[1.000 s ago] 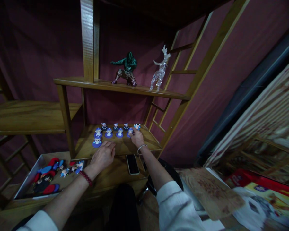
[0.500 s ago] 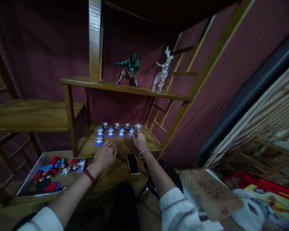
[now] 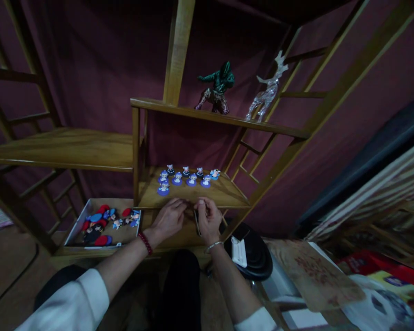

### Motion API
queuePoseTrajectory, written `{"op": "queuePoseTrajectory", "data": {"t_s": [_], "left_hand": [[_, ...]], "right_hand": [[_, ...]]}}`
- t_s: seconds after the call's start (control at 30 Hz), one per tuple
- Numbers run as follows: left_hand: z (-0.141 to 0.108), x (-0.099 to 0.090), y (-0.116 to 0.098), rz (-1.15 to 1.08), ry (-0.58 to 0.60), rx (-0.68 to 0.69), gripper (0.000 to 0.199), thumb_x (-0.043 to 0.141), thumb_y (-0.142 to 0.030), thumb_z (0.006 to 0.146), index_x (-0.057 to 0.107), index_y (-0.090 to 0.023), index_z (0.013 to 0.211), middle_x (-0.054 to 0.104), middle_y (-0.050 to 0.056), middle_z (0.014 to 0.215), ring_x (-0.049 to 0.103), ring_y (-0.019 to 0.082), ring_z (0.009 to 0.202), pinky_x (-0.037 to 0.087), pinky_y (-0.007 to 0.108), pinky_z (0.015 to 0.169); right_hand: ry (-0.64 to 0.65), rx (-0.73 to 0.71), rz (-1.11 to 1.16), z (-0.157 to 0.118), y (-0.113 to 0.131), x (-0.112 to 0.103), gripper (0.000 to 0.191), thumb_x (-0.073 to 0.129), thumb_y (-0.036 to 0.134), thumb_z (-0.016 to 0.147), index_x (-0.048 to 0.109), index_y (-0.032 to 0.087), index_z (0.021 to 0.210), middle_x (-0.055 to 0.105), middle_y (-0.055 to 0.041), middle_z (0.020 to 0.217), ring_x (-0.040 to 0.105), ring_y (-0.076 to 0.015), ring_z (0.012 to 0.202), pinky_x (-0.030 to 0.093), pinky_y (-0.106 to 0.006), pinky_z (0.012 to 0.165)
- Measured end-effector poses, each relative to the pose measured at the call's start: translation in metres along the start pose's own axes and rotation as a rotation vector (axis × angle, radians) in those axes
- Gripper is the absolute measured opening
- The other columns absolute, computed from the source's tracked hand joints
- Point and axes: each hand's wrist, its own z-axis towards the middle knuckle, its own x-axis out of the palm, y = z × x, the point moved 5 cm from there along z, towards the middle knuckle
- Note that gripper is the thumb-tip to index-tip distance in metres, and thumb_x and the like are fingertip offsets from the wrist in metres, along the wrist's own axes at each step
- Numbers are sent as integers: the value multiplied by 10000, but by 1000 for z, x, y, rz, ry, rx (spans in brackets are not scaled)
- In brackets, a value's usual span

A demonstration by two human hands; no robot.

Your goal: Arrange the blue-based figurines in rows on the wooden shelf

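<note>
My left hand is in front of the low shelf, palm down with its fingers curled together toward the right. Close beside it, a small gap apart, my right hand has its fingers curled in and the thumb against them. Whatever either hand may hold is hidden. On the shelf beyond stand several small figurines in rows: purple-based ones, such as the front-left figurine, dark-based ones like the back figurine, and a light-blue figurine at the right end. A phone lies mostly behind my right hand.
An open box of red, blue and black figurines stands at left. Above, an upper shelf bears a green crouching statue and a clear deer. A black round stool with a white item is at right.
My right hand has drawn back from the light-blue figurine at the row's right end, which stands on the shelf. My hands have come close together in front of the shelf. The view has shifted left.
</note>
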Motion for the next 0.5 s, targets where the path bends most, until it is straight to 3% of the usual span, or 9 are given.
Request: {"op": "queuePoseTrajectory", "data": {"t_s": [0.1,0.23,0.33,0.43,0.5], "left_hand": [[-32,-5,-1,-76,13,54,298,372,-32,760,570,-160,942,588,87,1032,468,180,1094,427,359,928],[-83,-1,18,-66,138,0,235,395,-32,745,577,-145,842,603,87,881,530,174,937,465,310,830],[-120,6,49,-44,278,-175,209,431,-55,728,588,-144,833,612,90,850,562,181,849,479,294,746],[-153,8,84,-18,371,-337,270,427,-30,707,603,-140,881,618,110,961,573,195,917,462,289,782],[-174,4,108,23,412,-461,300,410,-18,712,601,-129,914,616,125,987,588,193,911,457,284,784]], "right_hand": [[62,-44,4,-34,16,18,184,428,276,838,586,182,834,608,-11,662,572,-127,619,467,-253,634],[147,-5,-18,-81,25,49,185,430,268,833,595,189,805,634,-27,693,594,-134,646,474,-247,643],[312,61,9,-112,24,84,206,417,280,842,600,189,818,651,-27,724,611,-129,674,475,-226,659],[532,149,25,-138,16,126,231,398,294,850,609,200,857,660,-10,725,617,-113,642,473,-195,626],[598,213,-4,-149,8,151,236,391,286,855,610,203,882,664,-2,730,622,-110,644,474,-191,639]]}}
